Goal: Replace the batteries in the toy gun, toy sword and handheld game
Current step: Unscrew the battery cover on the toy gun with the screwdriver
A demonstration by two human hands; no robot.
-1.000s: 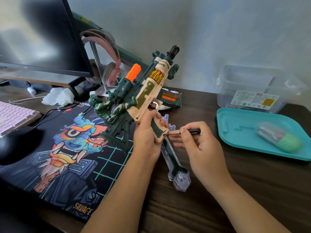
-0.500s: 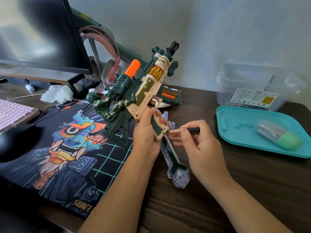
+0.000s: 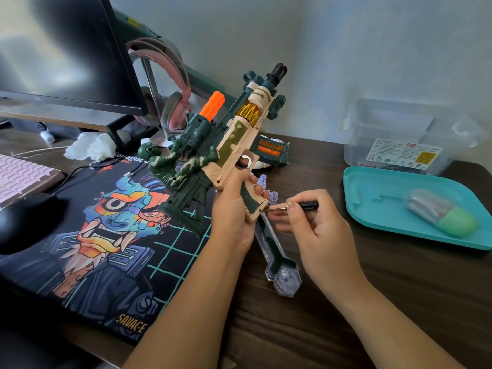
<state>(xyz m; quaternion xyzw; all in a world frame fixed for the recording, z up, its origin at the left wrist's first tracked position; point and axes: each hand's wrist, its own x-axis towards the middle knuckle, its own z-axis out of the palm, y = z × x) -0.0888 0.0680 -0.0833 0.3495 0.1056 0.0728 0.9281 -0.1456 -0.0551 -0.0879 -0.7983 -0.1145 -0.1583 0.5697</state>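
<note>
My left hand (image 3: 234, 209) grips the handle of the green and beige toy gun (image 3: 229, 139), holding it up above the desk with the barrel pointing up and away. My right hand (image 3: 316, 227) pinches a small black-handled screwdriver (image 3: 295, 206), whose tip touches the bottom of the gun's handle. The clear plastic toy sword (image 3: 277, 254) lies flat on the desk beneath both hands, partly hidden by them. A wrapped pack of batteries (image 3: 428, 209) lies in the teal tray (image 3: 372, 198) at the right.
A printed desk mat (image 3: 106, 235) covers the left of the wooden desk, with a black mouse (image 3: 24, 219), pink keyboard (image 3: 18, 177) and monitor (image 3: 66, 49). Pink headphones (image 3: 170, 102) hang behind. A clear storage box (image 3: 399, 134) stands at the back right.
The gun has shifted slightly up and its barrel tilted a little more upright. The screwdriver stays at the handle's base in my right hand.
</note>
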